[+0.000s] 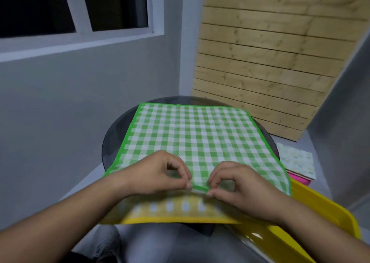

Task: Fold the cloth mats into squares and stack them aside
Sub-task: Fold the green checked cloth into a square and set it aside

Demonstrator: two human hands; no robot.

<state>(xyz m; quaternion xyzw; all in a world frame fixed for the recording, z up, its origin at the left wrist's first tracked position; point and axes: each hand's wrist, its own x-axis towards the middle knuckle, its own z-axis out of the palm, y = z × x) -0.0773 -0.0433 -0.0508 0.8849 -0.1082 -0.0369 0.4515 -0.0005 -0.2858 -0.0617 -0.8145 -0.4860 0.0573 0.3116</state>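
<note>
Table (114,136): round, dark smoked glass, standing in a corner of the room.
Green checked mat (192,134): spread flat across the table, covering most of it, with a solid green border.
Yellow checked mat (170,208): under the green one, only its near strip showing and overhanging the table edge.
Left hand (158,174): thumb and curled fingers (188,185) pinch the green mat's near hem at its middle.
Right hand (240,184): fingers (210,194) pinch the same hem just beside the left, lifting it slightly.
Yellow plastic tray (320,208): at the table's right, near edge.
Patterned sheet (296,158): right of the table, lying on something pink.
Room: grey wall (80,102), dark window (40,8) upper left, pale wooden slat panel (270,52) behind the table.
</note>
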